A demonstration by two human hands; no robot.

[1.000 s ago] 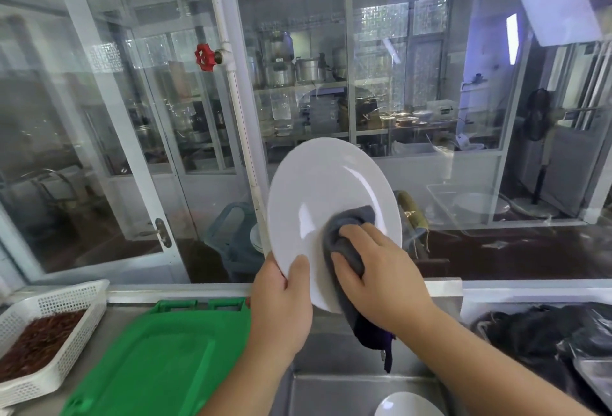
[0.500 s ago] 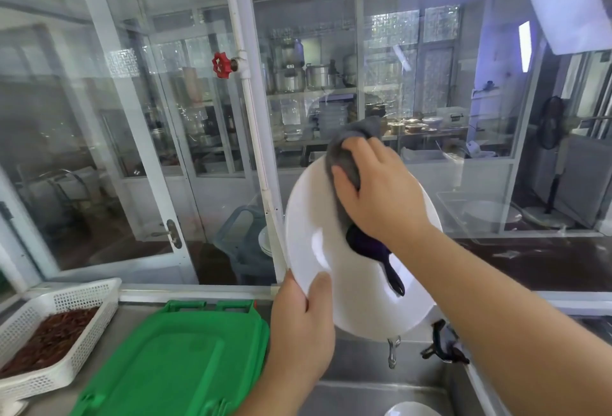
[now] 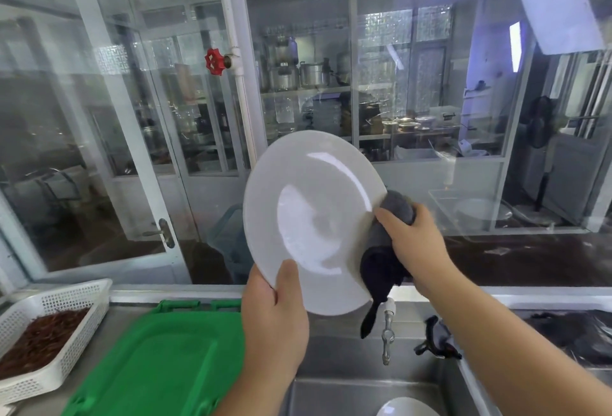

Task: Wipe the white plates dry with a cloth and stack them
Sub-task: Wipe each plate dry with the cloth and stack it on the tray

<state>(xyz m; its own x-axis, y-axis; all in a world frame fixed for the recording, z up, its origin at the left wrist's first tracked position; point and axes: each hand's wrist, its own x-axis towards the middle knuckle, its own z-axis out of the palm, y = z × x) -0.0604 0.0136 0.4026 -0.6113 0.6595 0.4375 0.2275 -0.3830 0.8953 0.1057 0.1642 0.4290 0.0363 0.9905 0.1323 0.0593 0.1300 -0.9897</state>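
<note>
While dried chillies (image 3: pixel 39 339) fill basket (image 3: pixel 71 298), sink (image 3: pixel 331 389) holds plate (image 3: pixel 405 408).

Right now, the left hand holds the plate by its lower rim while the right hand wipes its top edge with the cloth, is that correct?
Not quite: in the head view the right hand presses the cloth on the plate's right edge. The left hand does hold its lower rim.

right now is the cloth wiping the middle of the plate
No, the right hand holds the grey cloth against the right edge of the white plate, whose centre is bare.
</note>
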